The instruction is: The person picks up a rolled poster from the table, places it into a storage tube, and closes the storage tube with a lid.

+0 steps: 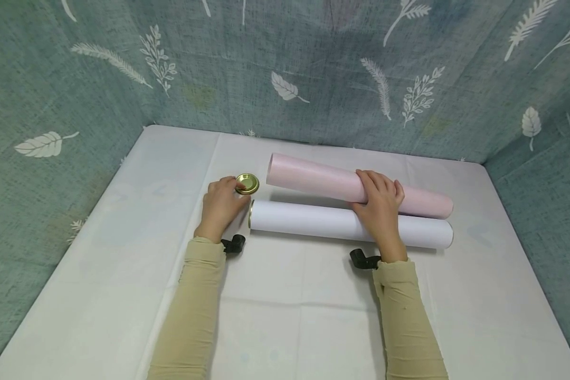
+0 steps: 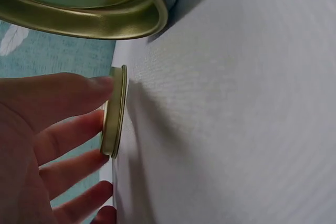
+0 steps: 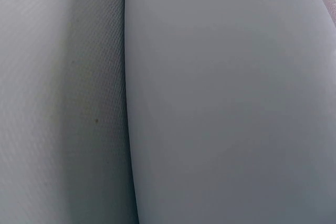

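Note:
My left hand (image 1: 221, 206) pinches a round gold metal lid (image 1: 247, 183) at the left of the rolls, close over the white cloth. In the left wrist view the lid (image 2: 116, 113) stands edge-on, with the thumb and fingertips at its near side. My right hand (image 1: 381, 206) grips a pink paper roll (image 1: 313, 177) around its middle. The roll lies slanted, just behind a white cardboard tube (image 1: 304, 219). My right palm and wrist pass over that tube. A gold rim (image 2: 131, 24) at the tube's left end looms large in the left wrist view.
A white cloth (image 1: 275, 316) with fold creases covers the table. Green-blue leaf-patterned curtains (image 1: 313, 68) stand along its back and sides. Black wrist cameras (image 1: 361, 259) sit on both wrists. The white tube (image 3: 226, 103) fills most of the right wrist view.

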`<state>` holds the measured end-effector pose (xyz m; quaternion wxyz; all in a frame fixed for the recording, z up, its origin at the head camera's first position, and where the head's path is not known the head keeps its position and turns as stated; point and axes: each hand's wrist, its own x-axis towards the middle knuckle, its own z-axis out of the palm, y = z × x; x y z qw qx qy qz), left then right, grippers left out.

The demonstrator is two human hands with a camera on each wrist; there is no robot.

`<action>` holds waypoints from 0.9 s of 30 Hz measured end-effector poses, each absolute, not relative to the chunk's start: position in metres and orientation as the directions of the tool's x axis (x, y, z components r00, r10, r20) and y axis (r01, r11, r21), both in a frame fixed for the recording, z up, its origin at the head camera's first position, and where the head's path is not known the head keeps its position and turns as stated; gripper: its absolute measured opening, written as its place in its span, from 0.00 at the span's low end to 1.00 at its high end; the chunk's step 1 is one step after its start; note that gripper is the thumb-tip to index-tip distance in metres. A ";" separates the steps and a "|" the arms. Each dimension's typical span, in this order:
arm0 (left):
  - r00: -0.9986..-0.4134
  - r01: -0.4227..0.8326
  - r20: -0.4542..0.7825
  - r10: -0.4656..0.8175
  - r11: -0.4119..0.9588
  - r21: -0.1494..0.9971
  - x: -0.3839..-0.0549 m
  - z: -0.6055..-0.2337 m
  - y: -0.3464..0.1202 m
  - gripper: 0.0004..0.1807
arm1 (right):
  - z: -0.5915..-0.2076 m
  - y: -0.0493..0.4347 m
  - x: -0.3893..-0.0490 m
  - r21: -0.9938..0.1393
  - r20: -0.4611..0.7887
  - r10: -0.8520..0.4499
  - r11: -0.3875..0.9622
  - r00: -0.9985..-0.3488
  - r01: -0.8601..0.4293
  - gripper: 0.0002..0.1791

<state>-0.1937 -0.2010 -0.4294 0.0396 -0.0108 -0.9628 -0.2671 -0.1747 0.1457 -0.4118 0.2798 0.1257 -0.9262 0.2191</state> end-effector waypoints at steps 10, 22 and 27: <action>-0.997 0.046 0.076 0.015 0.902 0.428 -0.190 -0.429 -0.198 0.12 | -0.412 0.146 -0.174 -0.333 0.573 -0.110 0.874 -0.812 -0.354 0.42; -0.997 0.064 0.069 0.037 0.895 0.442 -0.192 -0.428 -0.200 0.14 | -0.412 0.145 -0.174 -0.336 0.575 -0.109 0.872 -0.811 -0.356 0.42; -0.999 0.043 0.050 0.022 0.879 0.475 -0.193 -0.429 -0.201 0.21 | -0.412 0.145 -0.174 -0.334 0.574 -0.110 0.873 -0.811 -0.354 0.42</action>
